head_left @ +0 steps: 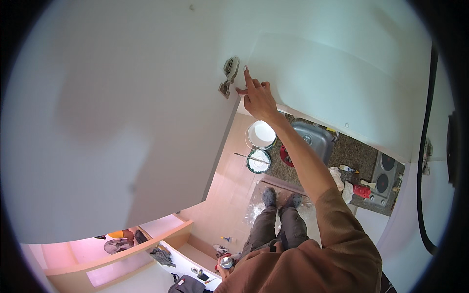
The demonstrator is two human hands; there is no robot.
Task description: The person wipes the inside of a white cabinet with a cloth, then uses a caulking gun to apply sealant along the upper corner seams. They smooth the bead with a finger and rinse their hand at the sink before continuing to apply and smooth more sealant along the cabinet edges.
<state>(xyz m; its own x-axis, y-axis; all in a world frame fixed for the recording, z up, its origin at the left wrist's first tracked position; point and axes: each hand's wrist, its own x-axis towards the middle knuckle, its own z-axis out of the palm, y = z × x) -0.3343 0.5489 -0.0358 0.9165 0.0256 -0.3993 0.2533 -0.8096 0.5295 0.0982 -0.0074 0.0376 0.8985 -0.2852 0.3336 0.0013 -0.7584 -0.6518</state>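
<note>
My right hand (259, 97) reaches up to the inside of a white wall cabinet (332, 83), its index finger stretched out and the others loosely bent, holding nothing. The index fingertip is beside a metal hinge (229, 77) fixed on the large white cabinet door (122, 122), which stands swung out to the left. Low in the view, close to my body, my left hand (225, 274) is wrapped round a can with a silvery round top (226, 262). Most of that can's side is hidden.
Below are a white bucket (262, 134), a tub of white paste (258, 161) with a stick across it, a steel sink (312, 141) and a hotplate (385, 178). A black cable (426, 146) hangs at the right. Cluttered open furniture (166, 239) stands lower left.
</note>
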